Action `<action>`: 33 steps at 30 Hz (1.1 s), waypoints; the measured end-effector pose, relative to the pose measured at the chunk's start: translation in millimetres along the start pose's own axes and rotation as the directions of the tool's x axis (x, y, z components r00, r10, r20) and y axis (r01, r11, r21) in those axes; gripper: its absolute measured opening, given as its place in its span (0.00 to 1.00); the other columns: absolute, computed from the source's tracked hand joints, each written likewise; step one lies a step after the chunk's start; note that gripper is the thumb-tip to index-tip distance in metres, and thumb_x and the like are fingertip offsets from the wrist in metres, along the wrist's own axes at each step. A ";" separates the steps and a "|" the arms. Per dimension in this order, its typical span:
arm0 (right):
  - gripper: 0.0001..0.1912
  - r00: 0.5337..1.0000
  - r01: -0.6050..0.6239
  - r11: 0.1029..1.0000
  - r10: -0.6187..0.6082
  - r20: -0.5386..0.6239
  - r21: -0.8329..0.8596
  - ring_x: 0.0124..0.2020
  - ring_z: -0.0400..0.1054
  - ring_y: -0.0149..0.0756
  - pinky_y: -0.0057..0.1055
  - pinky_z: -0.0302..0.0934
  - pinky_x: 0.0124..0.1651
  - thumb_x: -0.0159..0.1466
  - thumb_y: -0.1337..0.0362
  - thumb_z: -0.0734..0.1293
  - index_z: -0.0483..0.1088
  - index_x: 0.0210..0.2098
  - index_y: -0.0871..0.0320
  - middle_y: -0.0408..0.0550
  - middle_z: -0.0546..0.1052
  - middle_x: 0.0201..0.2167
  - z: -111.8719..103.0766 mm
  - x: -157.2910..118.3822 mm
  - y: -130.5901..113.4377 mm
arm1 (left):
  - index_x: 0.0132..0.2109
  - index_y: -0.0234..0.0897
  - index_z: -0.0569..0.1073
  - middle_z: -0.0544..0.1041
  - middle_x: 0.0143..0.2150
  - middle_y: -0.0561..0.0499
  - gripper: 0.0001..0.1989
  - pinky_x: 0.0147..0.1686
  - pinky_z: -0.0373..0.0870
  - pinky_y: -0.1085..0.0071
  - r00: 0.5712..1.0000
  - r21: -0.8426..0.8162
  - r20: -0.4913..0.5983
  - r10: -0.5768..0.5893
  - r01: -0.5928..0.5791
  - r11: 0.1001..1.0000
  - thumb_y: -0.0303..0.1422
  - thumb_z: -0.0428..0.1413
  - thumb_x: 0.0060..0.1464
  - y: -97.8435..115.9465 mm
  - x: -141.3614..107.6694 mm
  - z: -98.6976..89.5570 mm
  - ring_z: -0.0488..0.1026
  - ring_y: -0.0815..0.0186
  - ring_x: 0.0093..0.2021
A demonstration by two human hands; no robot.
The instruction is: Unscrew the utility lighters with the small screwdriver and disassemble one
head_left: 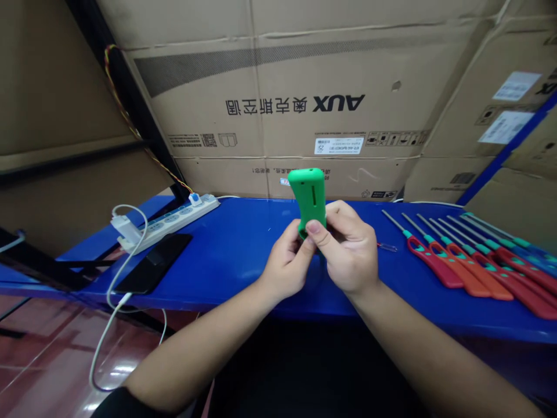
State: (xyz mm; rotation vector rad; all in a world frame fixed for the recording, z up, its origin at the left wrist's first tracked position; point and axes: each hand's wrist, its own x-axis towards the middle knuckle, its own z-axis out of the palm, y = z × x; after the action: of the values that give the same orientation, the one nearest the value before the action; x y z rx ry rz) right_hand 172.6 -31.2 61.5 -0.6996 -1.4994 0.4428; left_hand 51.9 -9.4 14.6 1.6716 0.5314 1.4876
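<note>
A green lighter handle (310, 194) stands upright between my hands above the blue table, its blunt end up and a dark slot facing me. My left hand (288, 264) pinches its lower part from the left. From the right, my right hand (353, 249) grips the same lower part, thumb pressed across the front. The lower end of the lighter is hidden behind my fingers. Several long-necked lighters (435, 261) in red, orange and blue lie side by side at the right of the table. Just right of my right hand lies a small clear-handled tool (386, 247), partly hidden.
At the left, a white power strip (174, 220) holds plugs, and a black phone (154, 264) lies in front of it. White cables (102, 348) hang over the front edge of the blue table (226, 255). Large cardboard (278, 75) walls the back.
</note>
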 end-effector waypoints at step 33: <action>0.26 0.550 -0.453 0.811 0.581 0.600 -0.369 0.20 0.47 0.25 0.27 0.42 0.23 0.58 0.42 0.69 0.62 0.20 0.57 0.35 0.56 0.18 -56.2 3.1 63.5 | 0.33 0.34 0.73 0.74 0.25 0.54 0.15 0.27 0.70 0.73 0.392 0.463 0.512 -0.765 0.624 0.630 0.41 0.65 0.50 7.5 36.1 -64.6 0.72 0.70 0.23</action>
State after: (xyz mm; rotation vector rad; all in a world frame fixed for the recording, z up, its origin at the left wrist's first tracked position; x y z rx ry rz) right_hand 238.0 9.3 25.4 -1.2262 -2.0440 1.1533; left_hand -3.6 32.8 40.6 1.6551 0.8456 0.1384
